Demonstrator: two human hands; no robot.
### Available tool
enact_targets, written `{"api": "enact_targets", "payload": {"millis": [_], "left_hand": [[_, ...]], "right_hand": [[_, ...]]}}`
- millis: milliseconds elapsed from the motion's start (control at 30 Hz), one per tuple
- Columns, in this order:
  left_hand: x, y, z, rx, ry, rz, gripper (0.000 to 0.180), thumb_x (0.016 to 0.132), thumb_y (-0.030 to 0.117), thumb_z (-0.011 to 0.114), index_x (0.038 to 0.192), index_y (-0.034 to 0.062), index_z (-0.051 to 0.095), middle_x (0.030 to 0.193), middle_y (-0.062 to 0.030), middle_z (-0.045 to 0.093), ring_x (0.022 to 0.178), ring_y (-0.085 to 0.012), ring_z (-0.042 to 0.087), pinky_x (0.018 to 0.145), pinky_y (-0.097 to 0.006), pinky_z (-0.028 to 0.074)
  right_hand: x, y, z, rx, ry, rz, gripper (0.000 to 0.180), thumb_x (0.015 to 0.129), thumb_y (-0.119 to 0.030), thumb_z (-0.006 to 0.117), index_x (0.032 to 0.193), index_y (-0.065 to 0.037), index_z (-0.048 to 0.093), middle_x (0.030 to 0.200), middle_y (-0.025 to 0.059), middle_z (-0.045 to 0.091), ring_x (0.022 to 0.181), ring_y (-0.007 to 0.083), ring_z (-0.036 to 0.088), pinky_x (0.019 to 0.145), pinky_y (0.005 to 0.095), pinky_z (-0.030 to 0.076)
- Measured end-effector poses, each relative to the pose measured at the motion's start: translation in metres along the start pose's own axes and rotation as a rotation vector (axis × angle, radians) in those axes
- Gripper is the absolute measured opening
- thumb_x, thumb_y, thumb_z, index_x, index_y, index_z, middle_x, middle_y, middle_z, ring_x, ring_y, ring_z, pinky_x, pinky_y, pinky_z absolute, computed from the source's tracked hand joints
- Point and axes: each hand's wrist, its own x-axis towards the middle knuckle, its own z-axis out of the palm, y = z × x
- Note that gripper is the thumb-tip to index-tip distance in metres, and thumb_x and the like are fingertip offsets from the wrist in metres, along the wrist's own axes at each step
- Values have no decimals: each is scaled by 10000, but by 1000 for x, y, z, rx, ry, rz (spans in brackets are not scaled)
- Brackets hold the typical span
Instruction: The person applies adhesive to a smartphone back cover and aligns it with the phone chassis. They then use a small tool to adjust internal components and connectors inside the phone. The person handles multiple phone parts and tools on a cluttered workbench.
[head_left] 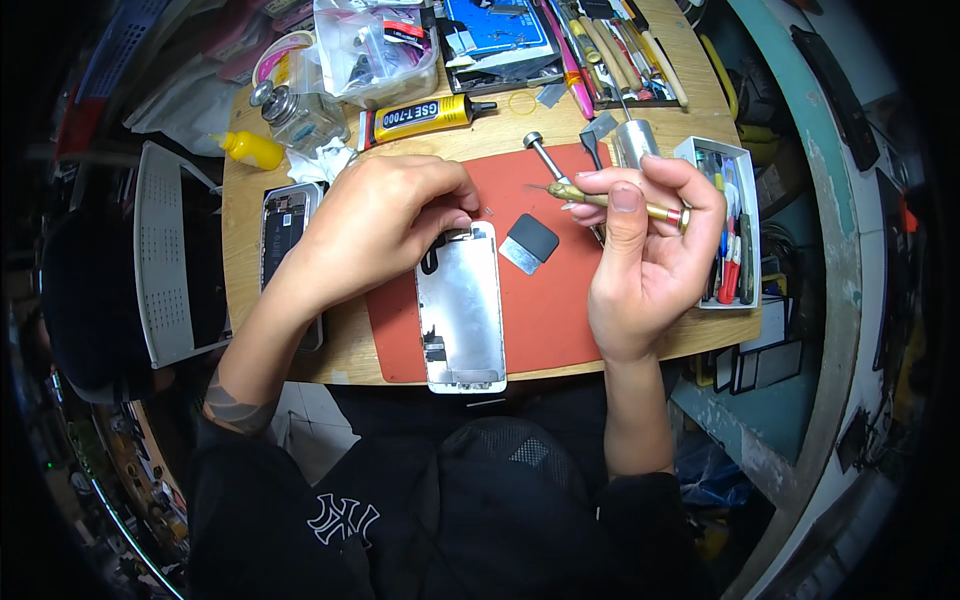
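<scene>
I see the left hand (385,225) curled over the top end of a phone screen assembly (461,308), fingertips pinching at its upper edge; what it nips there is too small to tell. The assembly lies back side up on a red work mat (545,300), near the front edge of the wooden tabletop (245,215). The right hand (645,250) is closed around a brass-handled screwdriver (610,200), held level above the mat, tip pointing left. A small grey square part (528,243) rests on the mat between the hands. A second phone body (285,225) lies left of the mat. A white tool tray (728,225) sits at right, glue tube (425,115) behind.
</scene>
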Motion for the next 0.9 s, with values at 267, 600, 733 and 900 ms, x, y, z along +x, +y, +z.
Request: {"api": "enact_targets", "payload": {"millis": [267,600,733,900], "left_hand": [[1,5,2,149,-99,16,144,901,53,775,1000,30,673,951,-128,718,915,-346,724,784,-443,559],[-3,-11,22,276,-148,14,275,864,76,748,1092,18,606,1065,-187,694,1006,-413,714,802,-499,583],[-4,-2,25,324,15,42,255,890,103,704,1081,-43,619,1046,-225,695,931,-416,741,752,-514,583],[23,17,13,353,246,100,258,918,236,688,1001,-8,698,937,-210,734,832,-400,754,687,-499,588]], "right_hand": [[7,-2,-2,43,91,1,253,1110,-47,604,1319,29,484,1007,180,751,838,160,733,764,280,625],[-8,14,-14,-80,127,53,275,1111,-15,588,1371,26,509,1082,164,758,936,176,751,792,260,618],[-2,22,-18,-110,101,59,285,1138,-87,577,1394,19,513,1084,173,751,863,156,711,761,261,599],[1,28,-17,-164,99,143,286,1145,-145,584,1377,13,529,1078,165,760,815,143,698,741,256,579]]}}
